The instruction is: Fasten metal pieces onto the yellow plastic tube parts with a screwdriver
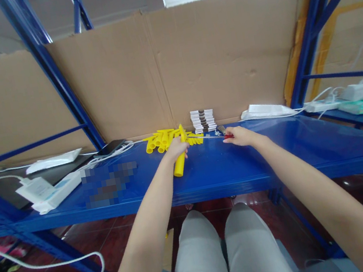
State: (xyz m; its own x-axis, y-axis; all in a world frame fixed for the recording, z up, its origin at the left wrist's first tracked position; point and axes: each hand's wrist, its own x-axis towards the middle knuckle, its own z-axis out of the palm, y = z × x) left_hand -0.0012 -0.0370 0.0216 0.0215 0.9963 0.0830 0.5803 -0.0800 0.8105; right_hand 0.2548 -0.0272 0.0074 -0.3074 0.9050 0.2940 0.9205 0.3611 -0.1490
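My left hand [178, 148] is closed around a yellow tube-shaped plastic part [180, 165], tilted so that its round end points toward me. In my right hand [238, 136] is a screwdriver with a red handle [228, 136]. Its thin metal shaft [210, 137] runs left to the yellow part near my left fingers; whether the tip touches a screw is too small to tell. Behind my left hand lies a pile of similar yellow parts [160, 140], with several more small yellow pieces [196, 139] to its right.
A stack of white packs with dark bands [203, 121] stands against the cardboard back panel [210, 60]. White power strip [61, 191], charger [38, 188], cables and a dark phone [110, 147] lie left. A white packet [266, 110] sits right. Blue posts [63, 86] frame the blue tabletop [216, 172].
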